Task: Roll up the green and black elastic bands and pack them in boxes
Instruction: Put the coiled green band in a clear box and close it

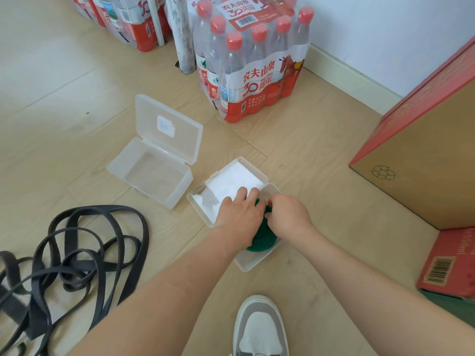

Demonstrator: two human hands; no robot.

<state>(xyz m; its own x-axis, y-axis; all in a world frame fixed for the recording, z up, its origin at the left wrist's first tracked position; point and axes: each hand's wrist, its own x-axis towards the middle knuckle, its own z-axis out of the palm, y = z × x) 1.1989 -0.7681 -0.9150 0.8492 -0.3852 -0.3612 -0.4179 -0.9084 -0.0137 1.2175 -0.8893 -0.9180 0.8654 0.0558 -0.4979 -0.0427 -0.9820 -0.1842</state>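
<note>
A rolled green elastic band sits inside a clear plastic box on the floor, its lid open behind it. My left hand and my right hand are both on the green roll, fingers curled round its top edge; much of the roll is hidden under them. A loose black elastic band lies tangled on the floor at the left. A second clear box stands open with nothing in it, to the left of the first.
A shrink-wrapped pack of water bottles stands behind the boxes, more packs at the back left beside a pole. A big cardboard carton and a red carton are at the right. My shoe is below.
</note>
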